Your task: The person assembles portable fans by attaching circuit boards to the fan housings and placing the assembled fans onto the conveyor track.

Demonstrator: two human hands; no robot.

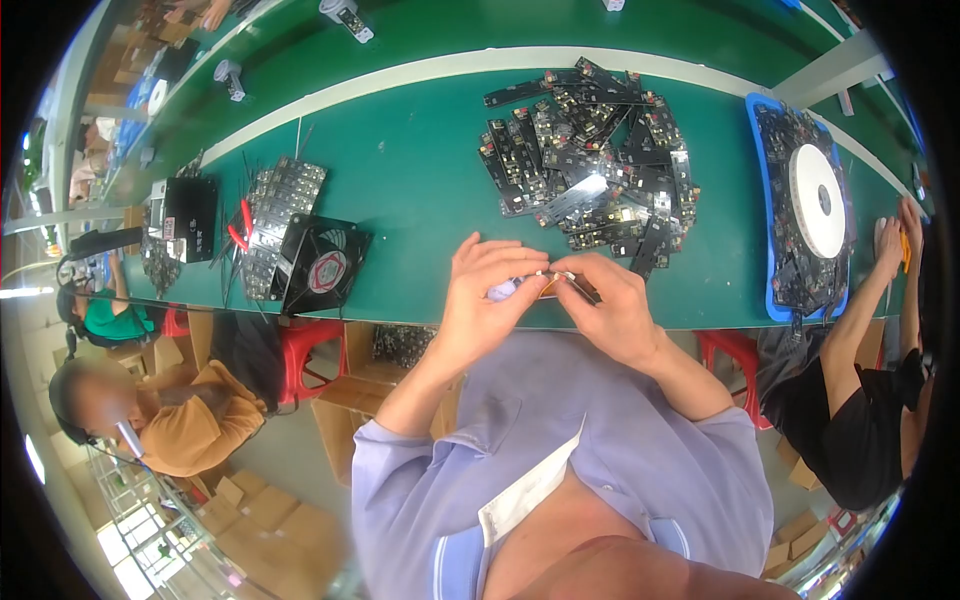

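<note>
My left hand (pixel 488 292) is closed in a pinch at the table's front edge, its fingertips almost meeting those of my right hand (pixel 612 308), which is pinched too. Between the fingertips are tiny white ends and a short yellow wire (pixel 548 288); the fingers mostly hide these parts. Something pale violet (pixel 501 290) shows under my left fingers. Just beyond my hands lies a heap of narrow black circuit boards (pixel 600 160), with a shiny strip (pixel 572 200) on its near side.
A blue tray (pixel 773 250) of boards carries a white reel (pixel 808 200) at right, near a co-worker's hands (pixel 890 245). Left are a black fan (pixel 325 265), red-handled pliers (pixel 240 225) and a sheet of boards (pixel 290 190). Another person (pixel 200 425) sits at left.
</note>
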